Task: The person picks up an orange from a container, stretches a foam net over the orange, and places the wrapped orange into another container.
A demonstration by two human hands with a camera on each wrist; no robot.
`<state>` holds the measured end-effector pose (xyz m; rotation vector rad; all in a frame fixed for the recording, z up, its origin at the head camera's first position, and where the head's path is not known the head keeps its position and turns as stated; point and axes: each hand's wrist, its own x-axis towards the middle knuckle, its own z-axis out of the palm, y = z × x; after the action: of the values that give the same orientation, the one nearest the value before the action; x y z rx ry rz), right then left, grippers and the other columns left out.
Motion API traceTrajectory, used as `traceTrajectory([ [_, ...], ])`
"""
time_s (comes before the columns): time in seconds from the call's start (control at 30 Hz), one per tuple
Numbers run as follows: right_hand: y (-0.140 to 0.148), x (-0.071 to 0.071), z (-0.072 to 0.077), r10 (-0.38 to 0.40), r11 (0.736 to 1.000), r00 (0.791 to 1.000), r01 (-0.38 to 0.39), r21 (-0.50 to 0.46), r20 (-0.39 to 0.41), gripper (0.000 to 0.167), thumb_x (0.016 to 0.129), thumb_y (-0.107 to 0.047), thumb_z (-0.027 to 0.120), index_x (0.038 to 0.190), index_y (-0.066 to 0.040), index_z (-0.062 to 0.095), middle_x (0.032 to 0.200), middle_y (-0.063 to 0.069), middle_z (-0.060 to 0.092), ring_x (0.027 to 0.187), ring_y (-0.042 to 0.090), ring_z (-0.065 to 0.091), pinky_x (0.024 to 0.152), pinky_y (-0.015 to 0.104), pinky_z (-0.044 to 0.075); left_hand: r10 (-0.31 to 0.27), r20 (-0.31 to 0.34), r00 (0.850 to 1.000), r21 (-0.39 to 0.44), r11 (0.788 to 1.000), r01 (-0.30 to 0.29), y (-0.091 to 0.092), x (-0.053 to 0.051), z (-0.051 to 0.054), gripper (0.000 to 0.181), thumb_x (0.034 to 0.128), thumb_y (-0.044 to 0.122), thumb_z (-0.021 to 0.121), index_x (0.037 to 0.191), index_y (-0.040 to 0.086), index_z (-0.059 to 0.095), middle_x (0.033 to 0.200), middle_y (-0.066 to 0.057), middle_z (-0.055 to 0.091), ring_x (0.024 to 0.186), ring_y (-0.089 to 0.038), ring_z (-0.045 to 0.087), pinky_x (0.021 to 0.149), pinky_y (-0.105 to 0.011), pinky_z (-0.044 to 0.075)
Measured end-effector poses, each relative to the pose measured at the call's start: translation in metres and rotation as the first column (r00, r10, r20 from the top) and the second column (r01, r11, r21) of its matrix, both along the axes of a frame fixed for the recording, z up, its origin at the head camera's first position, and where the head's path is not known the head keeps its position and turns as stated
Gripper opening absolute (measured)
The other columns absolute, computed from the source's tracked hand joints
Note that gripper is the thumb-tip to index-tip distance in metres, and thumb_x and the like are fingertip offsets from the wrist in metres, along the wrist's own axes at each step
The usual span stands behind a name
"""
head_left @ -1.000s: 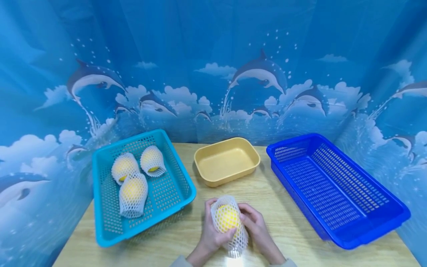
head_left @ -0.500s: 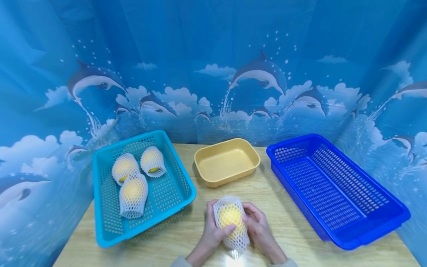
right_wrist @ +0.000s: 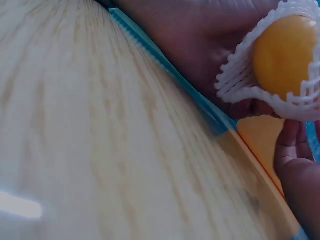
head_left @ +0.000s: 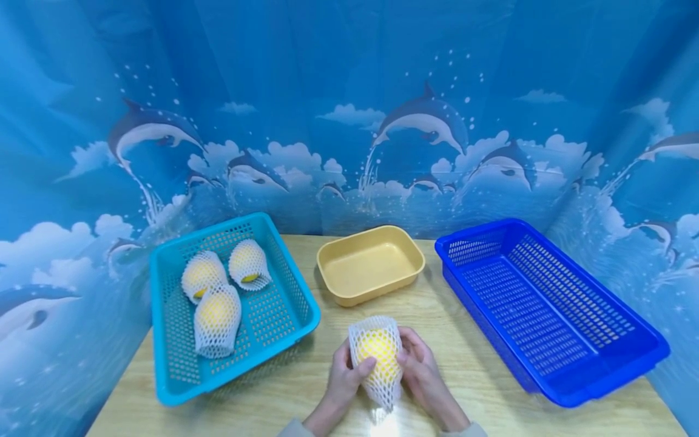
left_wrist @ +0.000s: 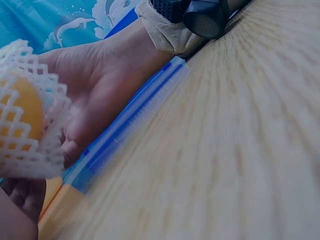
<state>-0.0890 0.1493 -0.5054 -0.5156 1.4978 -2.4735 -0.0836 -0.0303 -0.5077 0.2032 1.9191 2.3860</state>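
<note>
In the head view, my left hand [head_left: 344, 377] and right hand [head_left: 425, 381] hold a round yellow fruit in a white foam net sleeve [head_left: 379, 355] between them, over the front of the table. The left thumb lies across the front of the net, and the right fingers grip its right side. Much of the fingers behind the sleeve is hidden. In the right wrist view, smooth yellow skin of the fruit [right_wrist: 282, 57] shows through the sleeve's wide opening. The sleeve's narrower end points toward me in the head view.
A teal basket [head_left: 303, 285] on the left holds three net-wrapped yellow fruits [head_left: 217, 312]. Behind the hands stands a yellow rectangular tub [head_left: 371, 264]. A blue perforated basket [head_left: 546, 315] is on the right. A dolphin-print curtain [head_left: 349, 109] borders the wooden table [head_left: 284, 388].
The wrapped fruit has shifted slightly to the right and its lower end has lifted a little. Both hands have kept hold of it, with the left thumb moving a little up the net.
</note>
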Motion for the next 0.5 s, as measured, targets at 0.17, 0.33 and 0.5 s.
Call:
traceTrajectory([
  [0.17, 0.0012, 0.0029, 0.0017, 0.054, 0.998, 0.993, -0.058, 0.032, 0.109, 0.062, 0.096, -0.015, 0.056, 0.148, 0.007, 0.029, 0.135, 0.007, 0.051, 0.122, 0.019, 0.053, 0.104, 0.036, 0.044, 0.023, -0.032, 0.999, 0.0, 1.0, -0.023, 0.0001, 0.0012, -0.0001, 0.049, 0.0889, 0.028, 0.068, 0.126, -0.001, 0.058, 0.105, -0.009, 0.068, 0.089, -0.016, 0.066, 0.078, -0.026, 0.055],
  [0.33, 0.0003, 0.0029, 0.0022, 0.041, 0.998, 0.988, -0.048, 0.047, 0.147, 0.079, 0.095, -0.018, 0.059, 0.148, 0.018, 0.012, 0.138, 0.006, 0.05, 0.127, 0.018, 0.05, 0.107, 0.034, 0.041, 0.045, -0.045, 0.998, -0.013, 0.999, -0.045, -0.0011, 0.0019, -0.0023, 0.046, 0.0903, 0.032, 0.068, 0.119, -0.004, 0.063, 0.097, -0.005, 0.069, 0.082, -0.012, 0.064, 0.073, -0.023, 0.053],
  [0.5, -0.0001, 0.0021, 0.0006, 0.009, 0.999, 0.99, -0.014, 0.038, 0.141, 0.06, 0.096, -0.017, 0.058, 0.145, 0.007, 0.034, 0.134, 0.008, 0.053, 0.122, 0.019, 0.053, 0.105, 0.035, 0.044, 0.032, -0.032, 0.999, -0.058, 0.998, -0.034, -0.0013, 0.0016, -0.0011, 0.041, 0.0959, 0.029, 0.062, 0.12, -0.004, 0.064, 0.102, -0.006, 0.069, 0.089, -0.014, 0.063, 0.078, -0.023, 0.051],
])
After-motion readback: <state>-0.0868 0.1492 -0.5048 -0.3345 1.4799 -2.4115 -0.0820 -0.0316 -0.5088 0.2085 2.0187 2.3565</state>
